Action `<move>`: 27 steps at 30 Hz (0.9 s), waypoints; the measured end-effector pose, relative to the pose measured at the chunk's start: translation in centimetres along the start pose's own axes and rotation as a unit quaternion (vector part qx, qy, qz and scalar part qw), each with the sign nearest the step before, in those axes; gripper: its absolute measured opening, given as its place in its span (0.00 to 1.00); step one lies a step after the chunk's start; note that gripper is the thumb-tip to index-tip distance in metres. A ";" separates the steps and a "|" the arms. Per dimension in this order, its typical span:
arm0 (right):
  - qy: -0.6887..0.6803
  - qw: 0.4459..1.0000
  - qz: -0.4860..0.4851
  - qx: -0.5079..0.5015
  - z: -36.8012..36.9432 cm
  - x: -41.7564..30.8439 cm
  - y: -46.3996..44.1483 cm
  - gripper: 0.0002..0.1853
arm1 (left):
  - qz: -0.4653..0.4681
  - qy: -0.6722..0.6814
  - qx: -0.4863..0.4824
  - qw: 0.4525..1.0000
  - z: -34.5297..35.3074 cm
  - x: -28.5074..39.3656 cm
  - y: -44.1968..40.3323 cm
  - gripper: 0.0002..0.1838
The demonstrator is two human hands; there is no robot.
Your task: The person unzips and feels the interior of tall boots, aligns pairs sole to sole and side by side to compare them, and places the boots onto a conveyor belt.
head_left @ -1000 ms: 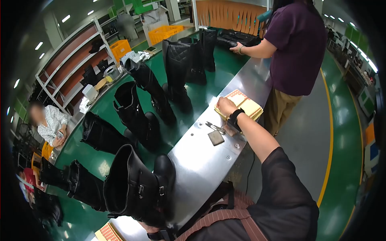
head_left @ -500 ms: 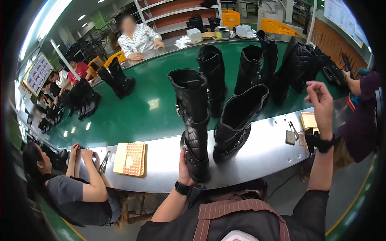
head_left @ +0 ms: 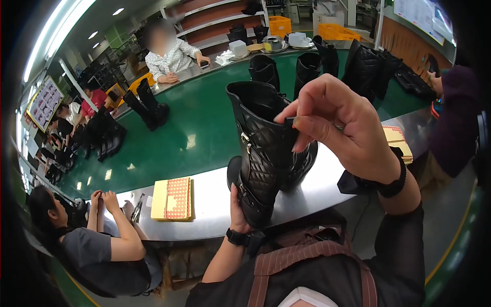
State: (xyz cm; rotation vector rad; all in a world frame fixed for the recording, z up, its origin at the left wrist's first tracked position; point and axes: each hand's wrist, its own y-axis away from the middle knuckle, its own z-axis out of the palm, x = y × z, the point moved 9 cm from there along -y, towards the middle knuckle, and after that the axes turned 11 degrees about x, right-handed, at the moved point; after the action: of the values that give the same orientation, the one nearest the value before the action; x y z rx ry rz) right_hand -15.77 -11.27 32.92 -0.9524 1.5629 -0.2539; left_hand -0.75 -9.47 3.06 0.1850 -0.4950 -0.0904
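Note:
A tall black quilted boot [head_left: 258, 153] with buckled straps stands upright at the metal edge of the bench. My left hand [head_left: 239, 210] is wrapped round its lower foot part. My right hand [head_left: 340, 120] is raised at the top of the shaft, thumb and fingers pinched on a small black piece at the rim; whether it is a tab of the boot cannot be made out. Close behind on the right, a second black boot [head_left: 305, 166] is partly hidden by the first boot and my right hand.
More black boots [head_left: 365, 66] stand on the green surface [head_left: 199, 123]. Yellow sticker sheets [head_left: 172, 199] lie at left, another stack [head_left: 398, 140] at right. A seated co-worker [head_left: 97, 245] is at left, one [head_left: 171, 56] across, and a purple sleeve [head_left: 458, 112] at right.
My right hand has moved left from near the right-hand sheets to the boot's top rim and closed there. The boot in my left hand has turned and leans a little differently.

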 end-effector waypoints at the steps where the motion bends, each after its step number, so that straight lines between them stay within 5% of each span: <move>1: 0.003 1.000 0.001 0.000 0.1 -0.2 0.0 0.08 | -0.004 -0.004 -0.007 1.000 0.2 0.0 0.1 0.39; 9: -0.038 0.995 -0.021 0.093 0.5 -1.2 -1.0 0.13 | 0.071 -0.133 0.028 0.988 -1.2 3.8 -3.2 0.38; 10: -0.042 0.995 -0.018 0.090 1.0 -0.9 -1.3 0.13 | 0.103 -0.211 0.061 0.970 -1.5 5.1 -3.9 0.39; 11: 0.028 0.997 -0.016 0.076 1.7 -0.3 -1.6 0.12 | 0.175 -0.352 0.275 0.877 -4.3 7.7 -2.8 0.41; 12: 0.097 0.993 -0.016 0.061 2.3 0.6 -1.7 0.12 | 0.248 -0.399 0.296 0.832 -4.9 9.8 -2.2 0.44; 14: 0.195 0.970 -0.131 0.056 4.1 2.2 -1.5 0.13 | 0.386 -0.405 0.158 0.814 -2.0 10.8 -0.6 0.44; 16: 0.250 0.961 -0.115 0.029 4.4 2.5 -1.7 0.14 | 0.411 -0.435 0.020 0.801 3.3 7.9 1.9 0.52; 18: 0.238 0.956 -0.164 0.048 4.4 2.0 -1.5 0.15 | 0.424 -0.559 0.050 0.711 5.2 5.7 2.3 0.56; 20: 0.272 0.931 -0.224 0.094 3.2 0.3 -0.8 0.16 | 0.454 -0.557 0.131 0.683 4.4 6.0 1.0 0.56; 21: 0.323 0.901 -0.256 0.133 2.1 -0.5 -0.1 0.16 | 0.471 -0.524 0.166 0.689 3.8 6.6 0.7 0.43; 22: 0.373 0.865 -0.289 0.172 1.0 -1.1 0.6 0.16 | 0.473 -0.521 0.168 0.690 3.3 6.9 0.5 0.43; 24: 0.415 0.877 -0.184 0.158 -0.9 0.6 1.5 0.20 | 0.484 -0.581 0.187 0.627 2.9 7.5 0.2 0.28; 25: 0.446 0.872 -0.153 0.132 -1.0 1.5 2.0 0.21 | 0.483 -0.553 0.190 0.652 3.5 7.9 0.6 0.20; 27: 0.387 0.915 -0.069 0.090 -0.7 4.3 2.4 0.20 | 0.483 -0.536 0.184 0.667 3.2 8.0 0.3 0.19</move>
State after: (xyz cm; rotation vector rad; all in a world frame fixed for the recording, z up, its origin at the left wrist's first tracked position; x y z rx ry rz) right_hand -17.15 -12.95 28.40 -0.8579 2.1361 -0.9501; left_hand 4.69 -10.77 9.61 0.2305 -1.7586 1.0367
